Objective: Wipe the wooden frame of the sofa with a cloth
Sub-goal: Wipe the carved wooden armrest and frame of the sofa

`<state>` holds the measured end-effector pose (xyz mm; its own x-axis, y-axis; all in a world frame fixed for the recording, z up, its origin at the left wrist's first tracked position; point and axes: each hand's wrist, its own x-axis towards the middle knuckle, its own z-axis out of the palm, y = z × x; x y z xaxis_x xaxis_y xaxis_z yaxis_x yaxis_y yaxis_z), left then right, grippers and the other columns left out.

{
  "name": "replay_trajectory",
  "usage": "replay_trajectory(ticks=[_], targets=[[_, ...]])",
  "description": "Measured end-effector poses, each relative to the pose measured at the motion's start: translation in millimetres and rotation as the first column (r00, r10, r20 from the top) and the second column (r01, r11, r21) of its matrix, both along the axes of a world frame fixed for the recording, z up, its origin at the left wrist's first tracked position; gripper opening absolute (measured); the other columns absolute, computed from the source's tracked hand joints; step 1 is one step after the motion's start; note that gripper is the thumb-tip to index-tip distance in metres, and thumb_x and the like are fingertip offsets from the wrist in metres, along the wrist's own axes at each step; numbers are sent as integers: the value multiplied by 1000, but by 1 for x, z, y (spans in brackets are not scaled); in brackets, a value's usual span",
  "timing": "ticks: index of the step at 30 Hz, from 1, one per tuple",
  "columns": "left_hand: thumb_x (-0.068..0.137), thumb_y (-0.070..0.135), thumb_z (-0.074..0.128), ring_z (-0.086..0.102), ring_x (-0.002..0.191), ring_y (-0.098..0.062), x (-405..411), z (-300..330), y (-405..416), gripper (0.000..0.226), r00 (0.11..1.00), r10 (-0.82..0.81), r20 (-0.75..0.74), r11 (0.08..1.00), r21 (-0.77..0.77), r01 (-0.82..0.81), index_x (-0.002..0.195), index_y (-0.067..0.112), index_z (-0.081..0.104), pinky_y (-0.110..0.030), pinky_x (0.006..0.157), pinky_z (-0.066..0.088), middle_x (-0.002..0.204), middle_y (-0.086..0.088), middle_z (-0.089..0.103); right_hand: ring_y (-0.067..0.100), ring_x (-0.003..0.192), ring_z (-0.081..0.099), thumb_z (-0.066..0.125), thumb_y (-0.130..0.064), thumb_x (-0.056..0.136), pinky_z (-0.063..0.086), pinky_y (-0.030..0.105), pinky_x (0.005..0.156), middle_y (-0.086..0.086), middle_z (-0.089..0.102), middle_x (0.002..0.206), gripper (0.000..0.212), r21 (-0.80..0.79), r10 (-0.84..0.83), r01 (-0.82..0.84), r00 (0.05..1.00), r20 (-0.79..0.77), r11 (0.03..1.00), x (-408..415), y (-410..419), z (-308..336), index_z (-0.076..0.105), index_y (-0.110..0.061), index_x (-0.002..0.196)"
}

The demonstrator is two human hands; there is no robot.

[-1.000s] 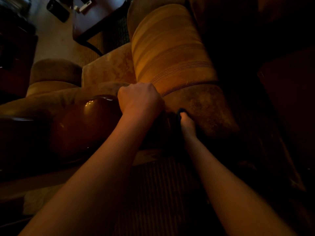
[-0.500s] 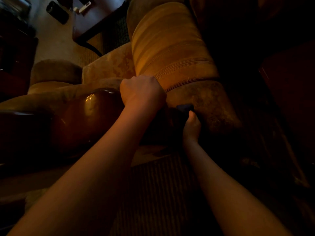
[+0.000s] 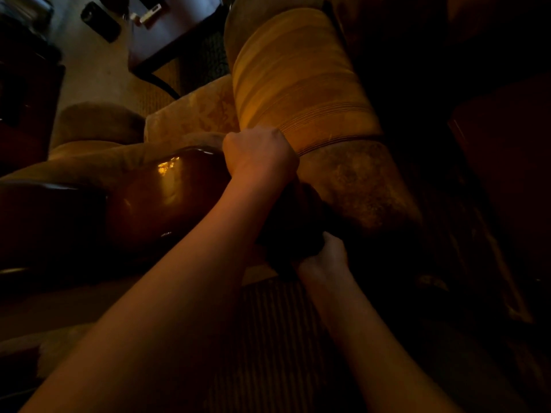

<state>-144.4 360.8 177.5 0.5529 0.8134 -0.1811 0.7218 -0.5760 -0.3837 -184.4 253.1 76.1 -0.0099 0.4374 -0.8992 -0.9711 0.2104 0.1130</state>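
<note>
The sofa's glossy dark-brown wooden frame (image 3: 167, 198) curves across the left and middle, below its striped golden padded arm (image 3: 298, 84). My left hand (image 3: 259, 153) is a fist on top, where the wood meets the upholstery, its fingers curled over the far edge. My right hand (image 3: 328, 251) is lower, at the shadowed front end of the frame, fingers curled around a dark cloth (image 3: 310, 238) pressed against the wood. The cloth is hard to make out in the dark.
A dark low table (image 3: 170, 28) with small items stands at the top, and a black phone-like object (image 3: 100, 22) lies on the floor beside it. A ribbed rug (image 3: 268, 338) lies under my arms. Dark furniture (image 3: 507, 174) stands close on the right.
My right hand has slid down the front of the frame toward me with the cloth. My left hand has kept its place on top of the arm.
</note>
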Motion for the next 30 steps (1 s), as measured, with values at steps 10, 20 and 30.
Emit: replay_trajectory(ticks=[10, 20, 30], targets=[[96, 28, 39, 40, 53, -15, 2, -4, 2, 36, 995, -37, 89, 999, 14, 36, 62, 18, 45, -32, 58, 27, 61, 1, 46, 32, 121, 50, 42, -22, 99, 43, 44, 100, 17, 50, 134, 38, 130, 223, -228, 973, 52, 965, 32, -16, 7, 45, -11, 136], [93, 21, 47, 57, 106, -24, -17, 61, 2, 31, 792, 190, 580, 931, -363, 42, 122, 13, 55, -37, 92, 47, 122, -9, 58, -1, 126, 41, 52, -28, 95, 35, 28, 107, -19, 50, 129, 31, -175, 171, -295, -40, 984, 939, -19, -30, 83, 50, -35, 125], [75, -7, 43, 59, 91, -33, -125, 70, -12, 26, 204, 129, 970, 971, -82, -224, 94, -10, 61, -29, 82, 39, 95, -24, 62, 21, 71, 50, 42, -35, 98, 38, 37, 71, 1, 50, 68, 40, -565, 335, -580, -461, 822, 588, 54, 84, 115, 48, -22, 61]])
